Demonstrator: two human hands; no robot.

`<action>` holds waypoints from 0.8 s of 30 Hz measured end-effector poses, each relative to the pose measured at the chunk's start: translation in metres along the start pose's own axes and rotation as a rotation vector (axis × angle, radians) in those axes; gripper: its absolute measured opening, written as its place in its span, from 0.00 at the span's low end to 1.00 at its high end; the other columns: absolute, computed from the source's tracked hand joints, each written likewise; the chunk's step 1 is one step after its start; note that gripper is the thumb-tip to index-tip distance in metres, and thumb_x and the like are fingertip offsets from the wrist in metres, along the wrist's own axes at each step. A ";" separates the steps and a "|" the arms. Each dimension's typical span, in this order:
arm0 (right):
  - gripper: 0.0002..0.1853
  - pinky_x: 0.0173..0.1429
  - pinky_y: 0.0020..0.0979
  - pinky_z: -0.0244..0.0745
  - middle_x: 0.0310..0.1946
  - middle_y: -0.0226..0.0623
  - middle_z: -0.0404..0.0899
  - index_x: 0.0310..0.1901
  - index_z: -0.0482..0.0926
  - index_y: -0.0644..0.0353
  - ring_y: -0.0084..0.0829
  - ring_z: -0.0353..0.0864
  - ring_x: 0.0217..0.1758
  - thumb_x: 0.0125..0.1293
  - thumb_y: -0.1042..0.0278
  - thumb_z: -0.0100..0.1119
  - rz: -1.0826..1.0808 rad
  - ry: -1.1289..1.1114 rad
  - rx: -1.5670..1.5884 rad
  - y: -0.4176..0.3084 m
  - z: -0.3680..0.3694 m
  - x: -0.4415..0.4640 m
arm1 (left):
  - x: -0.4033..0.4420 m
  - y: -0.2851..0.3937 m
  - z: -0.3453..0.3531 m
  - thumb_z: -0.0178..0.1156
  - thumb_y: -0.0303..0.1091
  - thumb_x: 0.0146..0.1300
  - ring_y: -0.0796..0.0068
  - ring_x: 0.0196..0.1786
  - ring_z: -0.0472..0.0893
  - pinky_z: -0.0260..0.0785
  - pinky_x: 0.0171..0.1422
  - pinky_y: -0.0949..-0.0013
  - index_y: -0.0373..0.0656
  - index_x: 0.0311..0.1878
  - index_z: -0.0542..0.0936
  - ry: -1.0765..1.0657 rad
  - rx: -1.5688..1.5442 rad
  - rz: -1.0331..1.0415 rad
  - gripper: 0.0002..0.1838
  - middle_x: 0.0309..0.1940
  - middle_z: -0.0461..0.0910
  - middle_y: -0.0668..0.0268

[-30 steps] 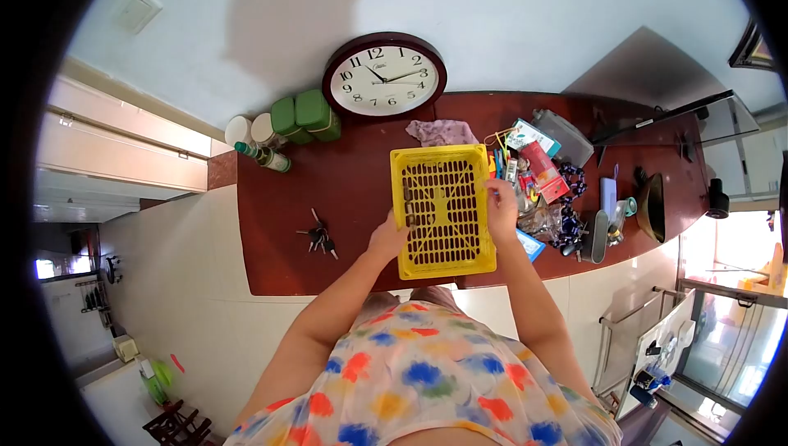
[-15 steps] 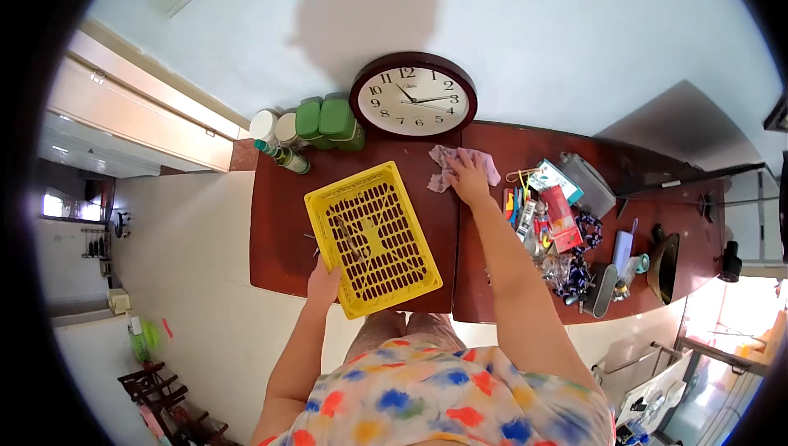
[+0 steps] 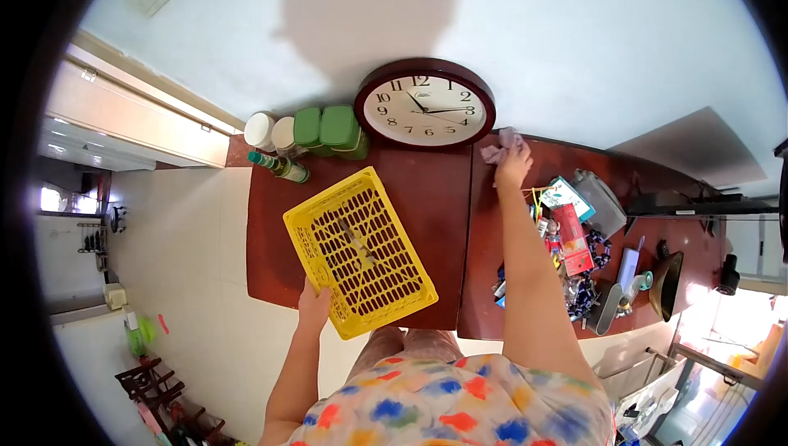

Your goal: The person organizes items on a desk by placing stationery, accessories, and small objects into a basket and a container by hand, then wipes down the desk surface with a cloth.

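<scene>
My left hand (image 3: 313, 306) is closed on the near left rim of a yellow plastic basket (image 3: 421, 286) with a slotted bottom, held tilted over the dark red table. Some small dark thing shows at the basket's slots, too unclear to name. At the table's back edge, right of the clock, my right hand (image 3: 514, 165) is closed on a crumpled pinkish cloth (image 3: 494, 153). The round wall clock (image 3: 427, 114) leans against the wall between the cloth and the green-lidded containers.
Green-lidded containers (image 3: 338, 128), white-lidded jars (image 3: 260, 130) and a green bottle (image 3: 279, 167) stand at the back left. Right of my right arm lie a red box (image 3: 572, 239), a grey bin (image 3: 599, 206), a grey case (image 3: 605, 309) and several small items on the table (image 3: 435, 192).
My right hand has slid the cloth right and back toward the wall, bunching it up. The basket has shifted slightly left and nearer me with my left hand.
</scene>
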State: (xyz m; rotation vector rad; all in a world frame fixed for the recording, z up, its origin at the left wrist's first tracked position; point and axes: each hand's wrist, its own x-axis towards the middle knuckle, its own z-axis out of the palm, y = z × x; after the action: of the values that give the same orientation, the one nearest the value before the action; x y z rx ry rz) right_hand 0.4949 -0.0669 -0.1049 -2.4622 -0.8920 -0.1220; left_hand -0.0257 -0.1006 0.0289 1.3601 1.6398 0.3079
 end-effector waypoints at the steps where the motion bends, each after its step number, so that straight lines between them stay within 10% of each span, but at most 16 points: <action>1: 0.20 0.61 0.44 0.65 0.62 0.42 0.65 0.59 0.73 0.53 0.51 0.66 0.59 0.66 0.64 0.52 0.058 -0.055 -0.086 -0.002 -0.003 0.007 | -0.004 0.002 -0.004 0.50 0.29 0.64 0.61 0.53 0.80 0.71 0.57 0.63 0.42 0.66 0.64 0.009 0.015 0.009 0.26 0.53 0.78 0.54; 24: 0.21 0.59 0.39 0.69 0.57 0.34 0.69 0.55 0.77 0.49 0.42 0.69 0.56 0.59 0.68 0.52 -0.716 -0.403 0.007 -0.141 0.020 -0.107 | -0.006 -0.037 -0.028 0.50 0.28 0.64 0.64 0.55 0.78 0.68 0.59 0.65 0.38 0.64 0.67 0.059 -0.155 0.078 0.23 0.53 0.78 0.55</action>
State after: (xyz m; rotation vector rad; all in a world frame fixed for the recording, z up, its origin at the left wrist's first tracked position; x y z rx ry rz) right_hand 0.3221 -0.0263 -0.0877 -2.0743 -1.9088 0.1376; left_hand -0.0712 -0.1084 0.0201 1.3097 1.5791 0.5147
